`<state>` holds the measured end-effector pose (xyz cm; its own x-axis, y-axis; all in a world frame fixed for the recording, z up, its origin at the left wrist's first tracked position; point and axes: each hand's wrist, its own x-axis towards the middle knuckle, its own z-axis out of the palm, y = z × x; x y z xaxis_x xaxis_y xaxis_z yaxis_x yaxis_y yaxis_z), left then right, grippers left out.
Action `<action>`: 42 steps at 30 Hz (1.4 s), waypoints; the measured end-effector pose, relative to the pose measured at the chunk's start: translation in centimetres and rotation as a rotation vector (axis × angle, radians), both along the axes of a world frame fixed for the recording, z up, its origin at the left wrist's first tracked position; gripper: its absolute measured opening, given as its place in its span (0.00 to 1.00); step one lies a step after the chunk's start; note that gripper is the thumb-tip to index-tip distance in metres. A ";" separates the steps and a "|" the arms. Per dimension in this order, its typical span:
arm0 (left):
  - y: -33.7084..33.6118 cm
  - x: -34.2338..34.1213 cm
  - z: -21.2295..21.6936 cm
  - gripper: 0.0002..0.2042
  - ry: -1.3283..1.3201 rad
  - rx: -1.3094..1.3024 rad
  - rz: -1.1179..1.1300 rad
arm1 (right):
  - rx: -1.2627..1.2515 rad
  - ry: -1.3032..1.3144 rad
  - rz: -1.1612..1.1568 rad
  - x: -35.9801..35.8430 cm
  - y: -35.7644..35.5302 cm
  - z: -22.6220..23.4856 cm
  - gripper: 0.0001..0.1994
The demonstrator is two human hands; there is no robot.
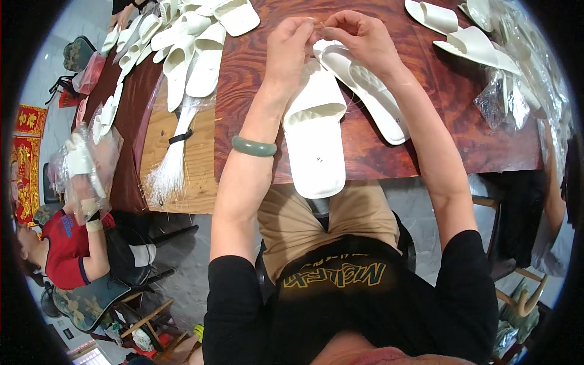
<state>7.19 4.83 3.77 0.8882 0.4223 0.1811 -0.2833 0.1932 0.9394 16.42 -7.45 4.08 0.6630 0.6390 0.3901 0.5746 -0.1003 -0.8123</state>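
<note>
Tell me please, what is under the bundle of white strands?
A light wooden surface shows around the bundle of strands; what lies directly beneath its dense part is covered.

A reddish wood-grained table (243,79) stands over grey flooring (190,267), red-and-gold banners (27,176) at left.

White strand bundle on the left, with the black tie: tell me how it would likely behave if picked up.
The white strand bundle is probably light, since its strands look thin. The splayed ends would likely sway, while the black tie should keep the middle gathered. Its upper end seems to meet a white slipper, so it might snag.
</note>
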 end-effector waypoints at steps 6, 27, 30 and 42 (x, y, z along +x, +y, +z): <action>0.3 0.6 -0.9 0.06 0.085 0.127 0.001 | 0.017 -0.126 -0.063 -0.1 0.0 -0.2 0.10; 0.4 1.1 -1.6 0.13 0.047 0.551 0.160 | -0.021 -0.330 -0.139 -0.3 -0.3 -0.1 0.09; 0.3 1.3 -1.7 0.13 0.066 0.524 0.153 | -0.001 -0.293 -0.122 -0.1 -0.5 -0.1 0.10; -0.7 0.9 -1.2 0.12 0.009 0.702 0.247 | -0.005 -0.136 -0.092 0.5 -0.7 -0.2 0.09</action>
